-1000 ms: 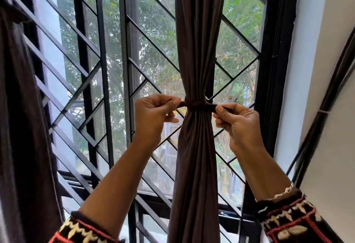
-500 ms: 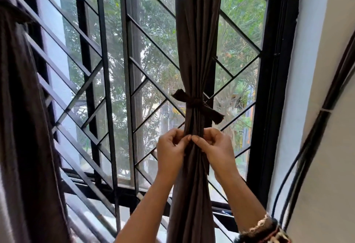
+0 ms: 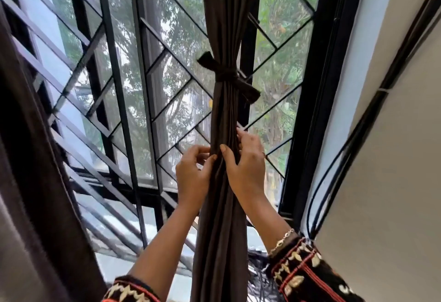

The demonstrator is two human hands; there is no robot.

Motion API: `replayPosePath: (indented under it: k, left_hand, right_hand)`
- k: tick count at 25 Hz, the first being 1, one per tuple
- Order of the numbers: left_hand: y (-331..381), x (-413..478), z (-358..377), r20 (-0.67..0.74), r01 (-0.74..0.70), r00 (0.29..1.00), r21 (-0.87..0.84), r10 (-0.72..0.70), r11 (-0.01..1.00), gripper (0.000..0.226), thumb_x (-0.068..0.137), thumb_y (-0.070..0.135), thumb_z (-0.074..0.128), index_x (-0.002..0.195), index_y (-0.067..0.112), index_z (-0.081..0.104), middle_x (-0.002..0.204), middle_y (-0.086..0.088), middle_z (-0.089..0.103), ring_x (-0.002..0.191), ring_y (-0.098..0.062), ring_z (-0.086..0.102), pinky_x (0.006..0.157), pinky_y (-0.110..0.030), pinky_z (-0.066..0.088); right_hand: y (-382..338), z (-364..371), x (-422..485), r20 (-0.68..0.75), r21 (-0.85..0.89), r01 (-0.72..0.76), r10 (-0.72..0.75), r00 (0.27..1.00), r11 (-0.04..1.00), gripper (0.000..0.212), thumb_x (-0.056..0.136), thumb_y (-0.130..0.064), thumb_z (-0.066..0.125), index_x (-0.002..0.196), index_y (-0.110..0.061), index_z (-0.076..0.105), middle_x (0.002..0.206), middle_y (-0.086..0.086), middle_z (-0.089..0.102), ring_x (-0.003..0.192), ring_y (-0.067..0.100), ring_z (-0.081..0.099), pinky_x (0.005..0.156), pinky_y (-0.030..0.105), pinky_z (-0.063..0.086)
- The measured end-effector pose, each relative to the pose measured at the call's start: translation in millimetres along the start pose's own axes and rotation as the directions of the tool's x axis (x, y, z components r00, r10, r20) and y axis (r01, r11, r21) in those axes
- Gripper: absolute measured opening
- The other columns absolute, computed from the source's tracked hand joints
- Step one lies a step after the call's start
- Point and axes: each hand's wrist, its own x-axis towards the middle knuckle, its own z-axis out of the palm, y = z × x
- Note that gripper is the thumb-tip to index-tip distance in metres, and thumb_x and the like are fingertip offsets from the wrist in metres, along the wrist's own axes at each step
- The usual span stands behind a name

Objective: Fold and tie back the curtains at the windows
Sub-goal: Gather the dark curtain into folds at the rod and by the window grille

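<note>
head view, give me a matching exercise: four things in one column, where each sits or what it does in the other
1 tie band
2 left hand
3 right hand
4 black cables

a run along the wall
b knotted round the curtain
c pinches a fold on the curtain's left
d lies against the curtain's right side

Pairs: 1-b, 2-c, 3-d, 4-a

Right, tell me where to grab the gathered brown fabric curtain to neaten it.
Probably grip the brown curtain just below its knotted brown fabric tie, from both sides: the pleats are cinched narrowest there. The left hand and right hand touch it lower.
</note>
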Motion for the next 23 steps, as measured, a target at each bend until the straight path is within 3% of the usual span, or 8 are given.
replayPosePath:
  k: [5, 9, 12, 15, 20, 23]
  left_hand:
    - [-40, -51, -11, 0.006, 0.024, 1.000, 0.244, -0.026, 0.970, 0.013, 0.086, 0.020, 0.059, 0.092, 0.009, 0.062, 0.086, -0.002, 0.063, 0.079, -0.020, 0.059, 0.074, -0.028, 0.046]
    - [-73, -96, -27, 0.048, -0.068, 0.998, 0.572, 0.050, 0.817, 0.040, 0.084, 0.034, 0.046, 0.103, 0.003, 0.061, 0.099, -0.013, 0.063, 0.099, -0.033, 0.053, 0.091, -0.025, 0.034]
    - [-100, -136, -41, 0.126, -0.141, 0.990, 0.792, 0.067, 0.594, 0.052, 0.084, 0.038, 0.043, 0.122, 0.003, 0.053, 0.126, -0.020, 0.054, 0.126, -0.037, 0.036, 0.105, -0.045, 0.034]
    - [-126, -180, -56, 0.258, -0.207, 0.964, 0.885, -0.070, 0.417, 0.067, 0.084, 0.047, 0.039, 0.136, 0.005, 0.040, 0.145, -0.023, 0.035, 0.137, -0.035, 0.017, 0.114, -0.051, 0.014]
    - [-145, -235, -74, 0.340, -0.244, 0.903, 0.909, -0.261, 0.338, 0.084, 0.077, 0.051, 0.063, 0.139, 0.006, 0.029, 0.146, -0.023, 0.032, 0.138, -0.033, 0.017, 0.111, -0.044, 0.011]
    - [-143, -245, -78, 0.325, -0.224, 0.895, 0.920, -0.305, 0.323, 0.076, 0.083, 0.055, 0.042, 0.140, 0.007, 0.027, 0.146, -0.022, 0.034, 0.138, -0.031, 0.019, 0.111, -0.043, 0.012]
  right_hand:
    - [34, 5, -56, 0.051, -0.262, 0.146, -0.137, 0.989, 0.954, 0.065, 0.090, -0.040, 0.042, 0.141, -0.002, 0.030, 0.143, 0.021, 0.033, 0.133, 0.030, 0.028, 0.110, 0.038, 0.030]
    - [64, 8, -112, 0.191, -0.314, 0.275, -0.224, 0.956, 0.909, 0.065, 0.096, -0.047, 0.031, 0.144, -0.005, 0.015, 0.150, 0.021, 0.009, 0.142, 0.034, 0.007, 0.118, 0.038, 0.009]
    - [85, 10, -156, 0.289, -0.321, 0.204, -0.109, 0.951, 0.925, 0.069, 0.096, -0.054, 0.021, 0.146, -0.008, 0.005, 0.151, 0.021, 0.000, 0.143, 0.030, -0.004, 0.118, 0.043, 0.010]
    - [105, 7, -200, 0.402, -0.403, 0.138, 0.040, 0.915, 0.905, 0.074, 0.094, -0.056, 0.016, 0.147, -0.006, 0.003, 0.153, 0.024, 0.002, 0.143, 0.034, -0.001, 0.116, 0.048, 0.014]
    - [131, -4, -252, 0.554, -0.506, 0.196, 0.143, 0.820, 0.840, 0.078, 0.093, -0.059, 0.007, 0.146, -0.003, 0.007, 0.154, 0.020, 0.001, 0.143, 0.032, -0.002, 0.114, 0.044, 0.008]
    - [133, -6, -261, 0.583, -0.522, 0.216, 0.160, 0.796, 0.825, 0.078, 0.092, -0.059, 0.010, 0.146, -0.003, 0.006, 0.154, 0.019, 0.000, 0.143, 0.032, -0.001, 0.115, 0.040, 0.004]
